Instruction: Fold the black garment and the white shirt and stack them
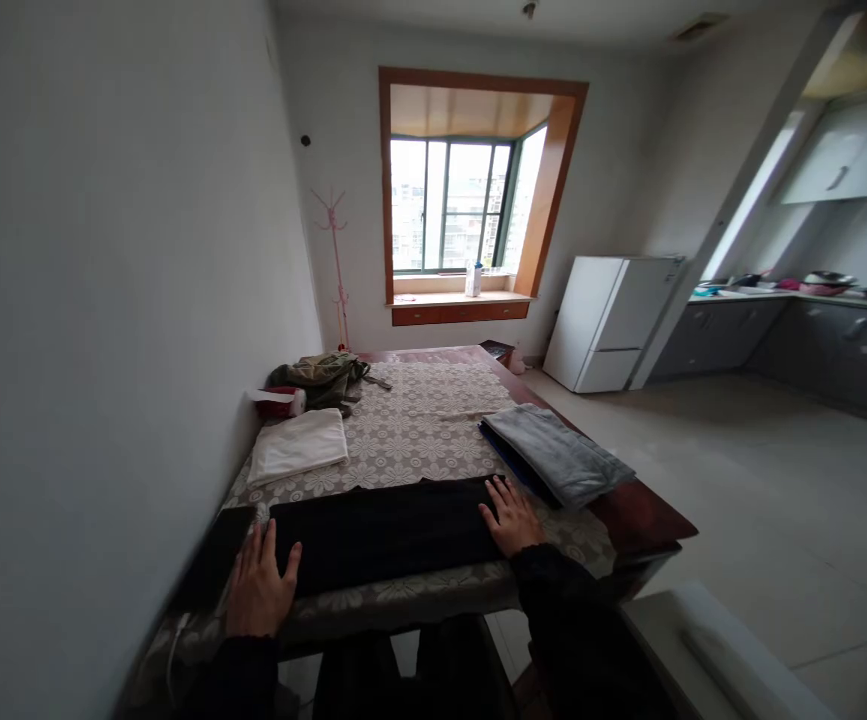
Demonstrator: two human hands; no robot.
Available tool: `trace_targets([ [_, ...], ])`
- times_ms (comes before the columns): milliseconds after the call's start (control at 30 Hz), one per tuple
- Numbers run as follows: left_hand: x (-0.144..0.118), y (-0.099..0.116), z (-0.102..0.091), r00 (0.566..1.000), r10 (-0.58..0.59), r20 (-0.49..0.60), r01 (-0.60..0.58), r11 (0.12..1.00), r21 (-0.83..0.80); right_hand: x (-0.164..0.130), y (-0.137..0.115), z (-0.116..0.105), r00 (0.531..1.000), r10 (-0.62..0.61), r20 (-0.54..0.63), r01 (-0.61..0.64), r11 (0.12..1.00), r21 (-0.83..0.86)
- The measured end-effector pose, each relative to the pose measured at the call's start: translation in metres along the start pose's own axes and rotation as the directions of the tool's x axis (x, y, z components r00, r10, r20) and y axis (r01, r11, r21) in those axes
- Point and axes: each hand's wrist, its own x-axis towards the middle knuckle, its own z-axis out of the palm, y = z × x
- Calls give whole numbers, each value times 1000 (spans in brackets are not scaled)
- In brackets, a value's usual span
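A black folded garment (388, 530) lies flat across the near end of a table (643, 515) covered with a floral cloth. My left hand (259, 585) rests palm down on the garment's left end, fingers spread. On the garment's right end lies my right hand (509, 515), also flat with fingers apart. Neither hand grips anything. A dark flat object (212, 560) sits just left of my left hand.
A folded white cloth (299, 445) lies on the table's left, a folded grey towel (557, 455) on its right, a heap of olive clothing (320, 378) at the far end. A wall runs along the left. A white fridge (609, 322) stands beyond.
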Motion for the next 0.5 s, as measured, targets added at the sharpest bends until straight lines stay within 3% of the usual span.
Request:
trace_targets([
  [100, -9, -9, -5, 999, -43, 7, 43, 996, -74, 0, 4, 4, 999, -7, -50, 9, 999, 45],
  [333, -13, -24, -36, 971, -114, 209, 152, 972, -177, -4, 5, 5, 988, 27, -154, -5, 990, 142],
  [500, 11, -31, -40, 912, -228, 341, 366, 827, -426, -5, 5, 2, 978, 40, -207, 1, 981, 192],
])
